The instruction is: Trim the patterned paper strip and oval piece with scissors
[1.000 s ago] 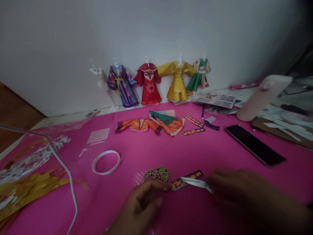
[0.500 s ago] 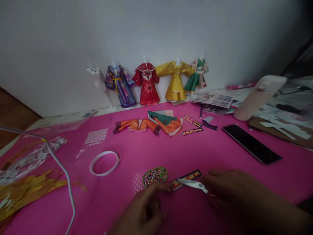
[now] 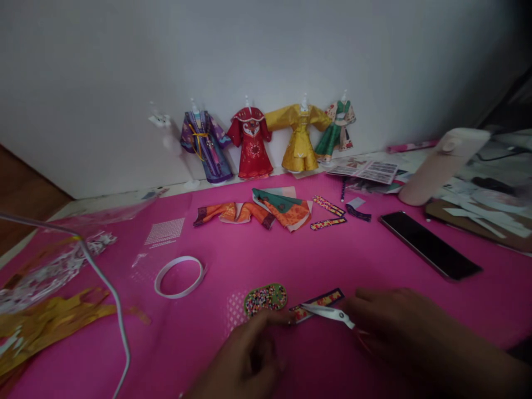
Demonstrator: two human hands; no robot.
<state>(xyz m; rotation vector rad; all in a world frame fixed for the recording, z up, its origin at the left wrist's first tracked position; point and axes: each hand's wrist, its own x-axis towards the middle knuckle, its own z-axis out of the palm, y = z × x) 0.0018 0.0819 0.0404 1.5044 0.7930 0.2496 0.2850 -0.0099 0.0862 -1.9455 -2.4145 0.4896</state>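
Note:
A small patterned strip [image 3: 322, 301] with a dark border and yellow-red print lies at the front of the pink tabletop. My left hand [image 3: 245, 354] rests at its left end, index finger stretched out to touch it and the other fingers loosely bent. Scissors [image 3: 328, 311] with pale blades and reddish handles are gripped in my right hand [image 3: 386, 318], which is closed around the handles. Their blade tips lie over the middle of the strip. A green-rimmed oval tray [image 3: 279, 300] of colourful beads sits just beyond my left fingers.
Behind lie orange doll garment pieces [image 3: 233, 213] and more patterned strips [image 3: 328, 223]. A white tape ring [image 3: 160, 282] is left, near a cable [image 3: 112, 288] and yellow scraps [image 3: 54, 327]. A phone [image 3: 430, 244] and pink bottle [image 3: 428, 172] stand right. Dressed doll forms [image 3: 253, 147] line the wall.
The whole view has shifted very slightly. Both hands, the scissors and the strip keep the same places relative to each other.

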